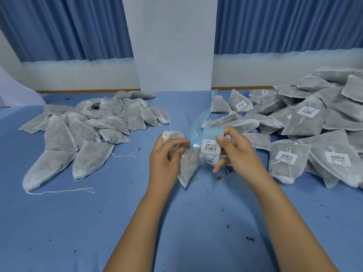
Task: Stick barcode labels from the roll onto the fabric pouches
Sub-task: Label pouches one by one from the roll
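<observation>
An unlabelled pouch point(189, 165) is gripped in the left hand point(165, 160), fingers curled round its upper part, drawstring end up, bottom corner hanging toward the worktop point(176, 222). It is held just left of the right hand, probably so a peeled label can be moved straight across onto it.

The label strip point(212, 132) is pinched in the right hand point(239, 154), thumb on the front, fingers behind. The strip is held upright and bent over the fingers, likely to lift a label edge off the backing. Two barcode labels are seen on it: top label point(211, 147) and lower label point(209, 159). The spent backing point(202, 116) trails away beyond the right hand. The roll itself is not made out.

The left thumb and forefinger are stretched toward the edge of the top label; contact cannot be confirmed. Step is judged as peeling, label not yet on the pouch.

Both forearms are brought in from below, wrists angled inward, hands raised just above the worktop, close together.

The bare pile point(94, 122) is kept left of the left hand, the labelled pile point(306, 118) right of the right hand, seemingly as in and out stacks. Crumbs point(219, 178) lie under the right hand.
</observation>
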Tool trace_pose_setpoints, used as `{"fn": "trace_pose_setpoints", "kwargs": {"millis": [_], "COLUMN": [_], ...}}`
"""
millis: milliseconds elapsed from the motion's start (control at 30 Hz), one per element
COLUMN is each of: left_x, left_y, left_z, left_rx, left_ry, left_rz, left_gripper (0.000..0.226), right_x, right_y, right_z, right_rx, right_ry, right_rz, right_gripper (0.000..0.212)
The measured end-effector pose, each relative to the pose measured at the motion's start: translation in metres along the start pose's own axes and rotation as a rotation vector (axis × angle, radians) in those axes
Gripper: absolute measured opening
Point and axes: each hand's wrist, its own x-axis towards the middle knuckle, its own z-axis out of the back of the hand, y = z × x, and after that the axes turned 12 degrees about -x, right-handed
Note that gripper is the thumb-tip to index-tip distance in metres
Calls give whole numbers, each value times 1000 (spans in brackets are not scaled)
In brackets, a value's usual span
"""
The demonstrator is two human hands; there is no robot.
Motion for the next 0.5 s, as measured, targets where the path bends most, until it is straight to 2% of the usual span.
{"fn": "trace_pose_setpoints", "kwargs": {"millis": [167,233,333,500], "left_x": [-3,-4,-6,-5], "left_y": [-6,-5,-1,2], "left_z": [-1,-2,-3,-6], "left_rx": [-23,24,51,139], "left_ry": [147,181,136,29], "left_rz": [-109,-134,-128,-104], "left_gripper": [36,35,38,26], "right_x": [5,6,7,7], "right_y": [-5,-9,-15,-20], "right_z": [-7,-6,-6,-14], "right_rx": [221,195,96,-1], "right_ry": [-35,-27,-54,-108], "right_rz": [-112,-151,-184,-205], "right_gripper": [12,8,20,19]}}
